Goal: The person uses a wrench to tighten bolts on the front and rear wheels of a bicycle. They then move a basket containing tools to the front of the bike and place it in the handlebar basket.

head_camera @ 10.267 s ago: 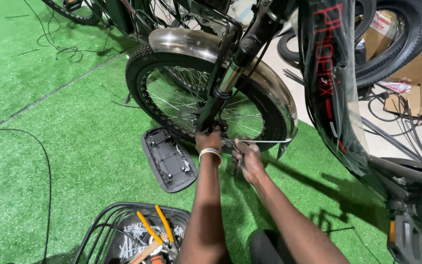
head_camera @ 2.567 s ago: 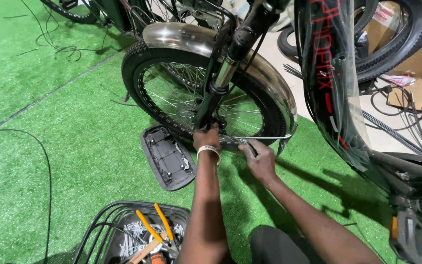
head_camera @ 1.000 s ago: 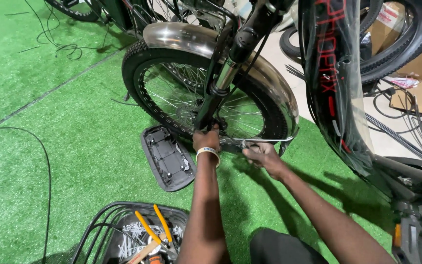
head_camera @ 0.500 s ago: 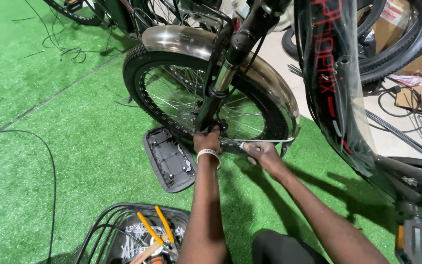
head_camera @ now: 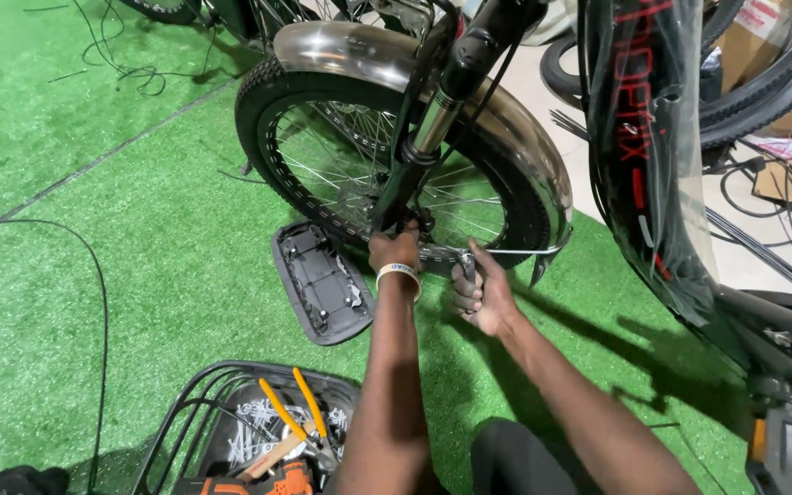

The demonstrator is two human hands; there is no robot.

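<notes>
A bicycle's front wheel [head_camera: 323, 160] stands on green turf, with a fat black tyre, thin spokes and a chrome mudguard [head_camera: 350, 50] over it. My left hand [head_camera: 394, 249], with a pale wristband, is closed around the bottom of the black fork leg [head_camera: 405, 179] at the wheel's axle. My right hand [head_camera: 480, 291] grips a slim metal tool [head_camera: 467, 266] held near the thin mudguard stay [head_camera: 515, 250] just right of the axle. The tool's working end is hidden behind my fingers.
A dark oval plastic cover [head_camera: 321, 280] lies inside-up on the turf left of my left hand. A wire basket [head_camera: 185, 417] near me holds yellow-handled pliers [head_camera: 295, 417], screws and an orange drill. A plastic-wrapped black bike frame [head_camera: 653, 147] stands at right; cardboard boxes and cables behind.
My right hand has shifted slightly along the mudguard stay, lower and nearer the axle. My left hand stays on the fork's end.
</notes>
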